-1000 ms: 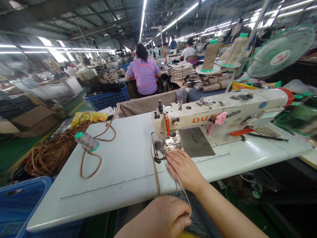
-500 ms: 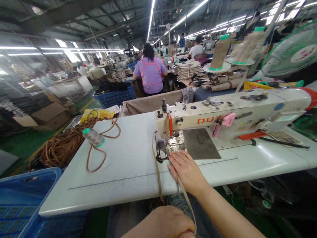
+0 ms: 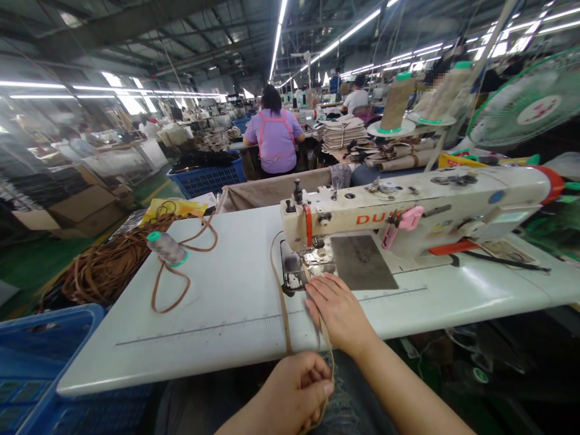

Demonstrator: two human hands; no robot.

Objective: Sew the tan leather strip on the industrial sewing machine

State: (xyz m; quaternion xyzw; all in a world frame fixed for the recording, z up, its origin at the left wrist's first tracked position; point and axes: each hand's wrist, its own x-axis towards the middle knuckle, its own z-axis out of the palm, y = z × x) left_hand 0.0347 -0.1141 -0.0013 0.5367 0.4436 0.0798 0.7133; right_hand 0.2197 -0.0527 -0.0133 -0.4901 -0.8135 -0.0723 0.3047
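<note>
My right hand [image 3: 338, 311] lies flat, fingers stretched, on a thin tan strap [image 3: 284, 314] just in front of the presser foot of the cream sewing machine [image 3: 408, 208]. The strap runs from the needle area down over the table's front edge. My left hand [image 3: 296, 393] is below that edge, closed in a pinch on the same strap. A loop of the strap curves round the machine's left end.
A grey thread spool [image 3: 167, 248] and a loop of brown strap lie on the white table [image 3: 217, 314]. A heap of brown straps [image 3: 109, 266] sits left, a blue crate [image 3: 31, 362] at lower left. A person in purple [image 3: 274, 139] sits ahead. A fan [image 3: 528, 109] stands right.
My left hand has risen slightly towards the table edge and shows its pinching fingers on the strap. My right hand stays put by the presser foot. The view shifted a little.
</note>
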